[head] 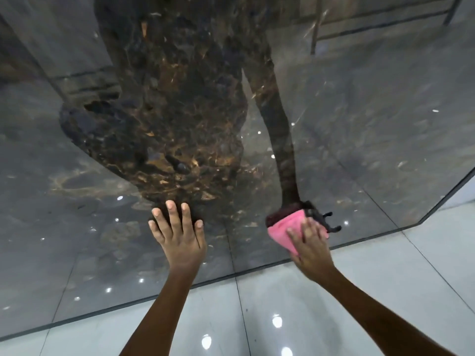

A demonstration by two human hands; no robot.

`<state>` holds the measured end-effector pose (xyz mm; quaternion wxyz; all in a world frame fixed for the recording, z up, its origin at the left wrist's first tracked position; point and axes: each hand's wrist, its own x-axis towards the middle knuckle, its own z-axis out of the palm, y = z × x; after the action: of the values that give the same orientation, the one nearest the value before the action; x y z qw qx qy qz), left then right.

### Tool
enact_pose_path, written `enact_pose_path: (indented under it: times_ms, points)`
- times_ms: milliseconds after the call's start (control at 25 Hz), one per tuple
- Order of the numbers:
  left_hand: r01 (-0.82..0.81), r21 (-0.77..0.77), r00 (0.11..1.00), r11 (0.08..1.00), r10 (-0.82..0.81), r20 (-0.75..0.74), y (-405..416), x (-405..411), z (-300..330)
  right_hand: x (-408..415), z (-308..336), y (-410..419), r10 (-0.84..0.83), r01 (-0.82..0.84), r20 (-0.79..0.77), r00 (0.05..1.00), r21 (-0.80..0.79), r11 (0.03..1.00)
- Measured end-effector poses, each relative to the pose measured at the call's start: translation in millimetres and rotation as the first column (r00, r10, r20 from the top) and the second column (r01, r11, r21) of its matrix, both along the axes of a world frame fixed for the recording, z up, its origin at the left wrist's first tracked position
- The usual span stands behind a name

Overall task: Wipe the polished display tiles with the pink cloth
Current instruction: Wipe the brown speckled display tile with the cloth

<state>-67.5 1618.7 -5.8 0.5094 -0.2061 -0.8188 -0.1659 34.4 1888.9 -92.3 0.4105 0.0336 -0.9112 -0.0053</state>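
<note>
A large dark polished display tile [102, 201] with brown and gold veining fills most of the view and mirrors my body and arms. My left hand [177, 235] lies flat on it near its lower middle, fingers spread, holding nothing. My right hand [309, 242] presses a folded pink cloth [285, 228] against the tile close to its lower edge. The cloth sticks out above and left of my fingers, and its reflection shows just above it.
The tile's lower edge [231, 276] runs diagonally from lower left to upper right. Below it lies a glossy light grey tiled floor [282, 304] with bright light spots. A metal frame [380, 27] shows at the top right.
</note>
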Motion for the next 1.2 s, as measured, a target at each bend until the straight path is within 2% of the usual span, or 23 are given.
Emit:
enact_pose_path:
  times_ms: [40, 160, 200, 240, 320, 360, 480, 560, 720, 800, 880, 1000, 1080, 1120, 1160, 1200]
  points:
    - [0.004, 0.0, 1.0, 1.0, -0.004, -0.021, 1, -1, 0, -5, -4, -20, 0.047, -0.049, 0.026, 0.999, 0.052, 0.997]
    - [-0.006, 0.027, 0.999, 1.0, 0.008, -0.053, 5, -3, -3, -38, -4, -79, 0.221, -0.214, -0.048, 0.974, 0.113, 0.97]
    - [-0.013, 0.036, 0.998, 0.999, 0.015, -0.061, 6, -4, -4, -45, -16, -90, 0.287, -0.279, -0.003, 0.958, 0.224, 0.934]
    - [-0.012, 0.04, 0.997, 0.999, 0.015, -0.072, 8, -5, -5, -47, -35, -92, 0.343, -0.353, 0.096, 0.934, 0.375, 0.857]
    - [-0.016, 0.053, 0.994, 0.998, 0.022, -0.11, 9, -4, -11, -39, -72, -72, 0.311, -0.484, 0.375, 0.873, 0.599, 0.637]
    - [-0.024, 0.063, 0.991, 0.998, 0.032, -0.129, 10, -4, -11, -36, -85, -54, 0.271, -0.525, 0.46, 0.846, 0.621, 0.582]
    - [-0.022, 0.099, 0.994, 0.995, 0.032, -0.101, 15, -5, -11, -22, -91, 3, 0.167, -0.58, 0.601, 0.782, 0.601, 0.55]
    - [-0.027, 0.078, 0.998, 0.997, 0.031, -0.051, 13, -1, -8, -7, -79, 43, 0.137, -0.587, 0.631, 0.764, 0.59, 0.554]
    - [0.081, 0.145, 0.987, 0.986, -0.1, 0.128, 21, 28, 15, 8, -13, 83, 0.182, -0.429, 0.431, 0.884, 0.591, 0.683]
    - [0.177, 0.091, 0.98, 0.98, -0.184, 0.08, 41, 30, 62, 4, 54, 84, 0.199, -0.357, 0.316, 0.928, 0.59, 0.724]
    - [0.24, 0.045, 0.971, 0.97, -0.24, -0.015, 68, 21, 131, -9, 139, 76, 0.246, -0.254, 0.093, 0.965, 0.569, 0.782]
    - [0.18, 0.19, 0.982, 0.965, -0.165, -0.09, 100, 13, 223, -31, 279, 60, 0.297, -0.168, -0.234, 0.926, 0.448, 0.878]
    - [0.238, 0.222, 0.964, 0.945, -0.202, -0.173, 111, 20, 270, -37, 355, 70, 0.24, -0.142, -0.426, 0.872, 0.25, 0.958]
    - [0.276, 0.182, 0.94, 0.944, -0.226, -0.254, 116, 23, 299, -37, 387, 85, 0.114, -0.096, -0.526, 0.843, 0.061, 0.993]
    - [0.299, 0.143, 0.913, 0.943, -0.24, -0.33, 122, 25, 334, -36, 415, 104, -0.055, -0.067, -0.588, 0.807, -0.183, 0.981]
    - [0.315, 0.125, 0.892, 0.941, -0.249, -0.377, 129, 26, 370, -33, 434, 118, -0.241, -0.09, -0.598, 0.765, -0.47, 0.878]
